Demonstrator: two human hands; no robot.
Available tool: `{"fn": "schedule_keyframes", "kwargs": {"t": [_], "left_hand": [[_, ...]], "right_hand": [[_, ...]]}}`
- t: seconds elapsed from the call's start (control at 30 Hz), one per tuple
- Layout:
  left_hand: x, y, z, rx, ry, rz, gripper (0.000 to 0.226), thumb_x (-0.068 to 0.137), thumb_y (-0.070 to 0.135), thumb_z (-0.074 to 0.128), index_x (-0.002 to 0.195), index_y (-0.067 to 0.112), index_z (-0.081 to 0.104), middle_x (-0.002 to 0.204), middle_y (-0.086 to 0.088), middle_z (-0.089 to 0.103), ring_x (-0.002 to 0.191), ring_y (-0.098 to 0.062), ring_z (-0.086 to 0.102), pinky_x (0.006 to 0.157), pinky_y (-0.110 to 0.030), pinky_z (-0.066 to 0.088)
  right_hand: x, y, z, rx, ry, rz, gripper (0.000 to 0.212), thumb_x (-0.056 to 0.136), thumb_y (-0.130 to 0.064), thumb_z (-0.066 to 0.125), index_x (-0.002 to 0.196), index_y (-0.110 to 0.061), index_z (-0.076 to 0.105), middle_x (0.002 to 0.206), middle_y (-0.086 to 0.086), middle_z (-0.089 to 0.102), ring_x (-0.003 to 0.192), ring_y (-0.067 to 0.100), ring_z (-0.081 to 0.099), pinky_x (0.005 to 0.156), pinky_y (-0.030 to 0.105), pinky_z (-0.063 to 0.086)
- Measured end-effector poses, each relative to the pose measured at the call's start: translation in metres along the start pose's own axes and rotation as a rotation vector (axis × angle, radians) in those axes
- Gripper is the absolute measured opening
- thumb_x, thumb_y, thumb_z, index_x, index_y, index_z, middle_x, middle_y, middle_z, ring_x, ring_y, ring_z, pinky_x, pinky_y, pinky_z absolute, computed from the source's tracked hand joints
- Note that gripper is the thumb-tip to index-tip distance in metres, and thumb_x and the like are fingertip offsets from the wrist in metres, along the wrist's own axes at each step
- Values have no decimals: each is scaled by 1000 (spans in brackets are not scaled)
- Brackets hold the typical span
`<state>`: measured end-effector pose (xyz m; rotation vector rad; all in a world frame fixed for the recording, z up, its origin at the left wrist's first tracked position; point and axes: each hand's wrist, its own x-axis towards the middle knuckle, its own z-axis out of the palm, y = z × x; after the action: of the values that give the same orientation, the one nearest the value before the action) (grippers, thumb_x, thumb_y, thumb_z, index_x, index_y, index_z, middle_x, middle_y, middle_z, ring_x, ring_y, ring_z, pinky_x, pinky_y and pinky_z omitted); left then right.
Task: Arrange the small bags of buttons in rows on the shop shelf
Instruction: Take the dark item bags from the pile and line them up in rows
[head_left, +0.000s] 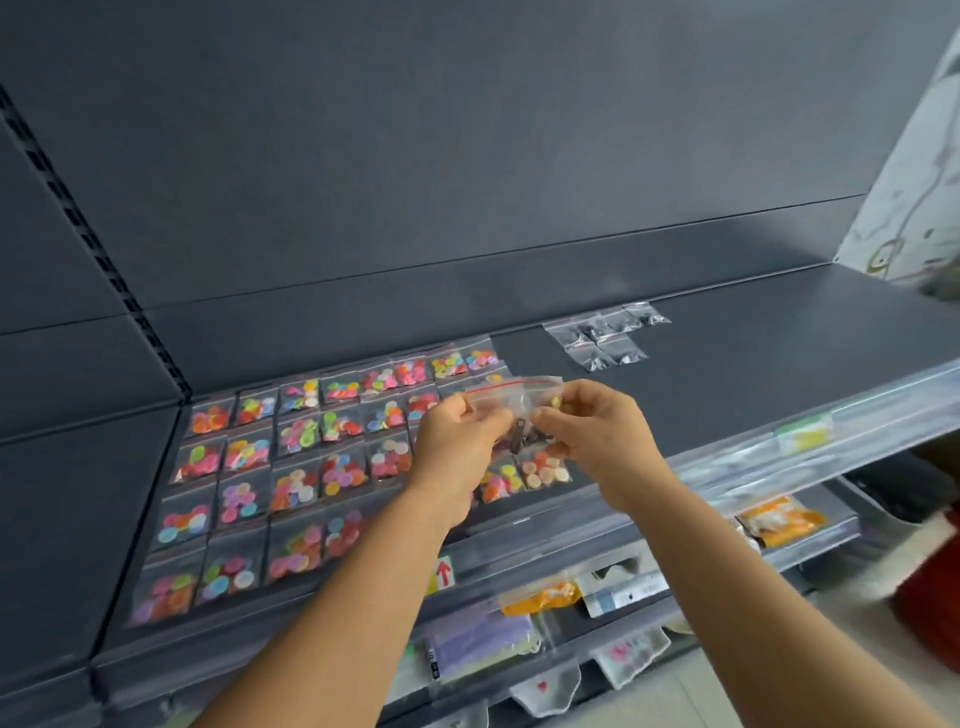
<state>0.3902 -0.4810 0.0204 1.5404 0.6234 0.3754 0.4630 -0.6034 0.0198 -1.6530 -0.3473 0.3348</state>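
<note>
Above the middle of the dark shelf (727, 364), both hands meet on one small clear bag (519, 400) with a red zip strip along its top; the left hand (457, 441) pinches the bag's left edge between thumb and curled fingers, and the right hand (592, 431) pinches its right edge the same way, so the bag hangs between them with dark pieces gathered at its bottom; what those pieces are I cannot tell; at 9 o'clock from the hands, and running down toward 7 o'clock, the rows of colourful button bags (291, 467) lie flat and edge to edge on the shelf, filling its left part up to the hands, with two more such bags just below the hands at 6 o'clock; at 1 o'clock, well apart from the coloured rows, a small cluster of clear bags with dark contents (605, 335) lies near the shelf's back wall; along the shelf's front runs a clear price rail (810, 436) with a green and yellow label at 3 o'clock; at 5 o'clock, on a lower shelf, lies an orange packet (782, 519), and further lower shelves at 6 o'clock hold other packets, blurred.
</note>
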Motion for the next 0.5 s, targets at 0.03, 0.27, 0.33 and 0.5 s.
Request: {"fn": "schedule_keyframes", "kwargs": {"t": [0.03,0.27,0.33,0.5], "left_hand": [[3,1,7,-13,-15,-1,12,84,16,66,95,20,66,92,3,72,86,-14,68,78,-33,56],[33,7,47,34,-84,0,9,86,27,63,88,20,69,89,2,73,88,-19,67,82,-38,54],[43,11,57,6,-120,6,13,89,27,60,85,19,70,88,0,74,89,-21,67,83,-39,54],[70,18,79,-8,-135,41,10,85,31,64,78,26,69,81,4,73,83,-18,67,73,-33,53]], "right_hand": [[4,2,-7,8,10,9,14,78,-12,73,67,-17,66,57,-6,64,56,10,61,55,22,52],[27,13,-43,76,138,61,11,82,-8,68,75,-17,73,67,-2,69,64,11,62,62,23,53],[35,10,-51,73,180,50,10,81,-7,69,78,-15,73,68,2,66,63,13,59,60,23,50],[59,7,-65,65,270,19,11,82,-22,67,73,-20,73,65,-1,66,62,11,58,64,26,52]]}}
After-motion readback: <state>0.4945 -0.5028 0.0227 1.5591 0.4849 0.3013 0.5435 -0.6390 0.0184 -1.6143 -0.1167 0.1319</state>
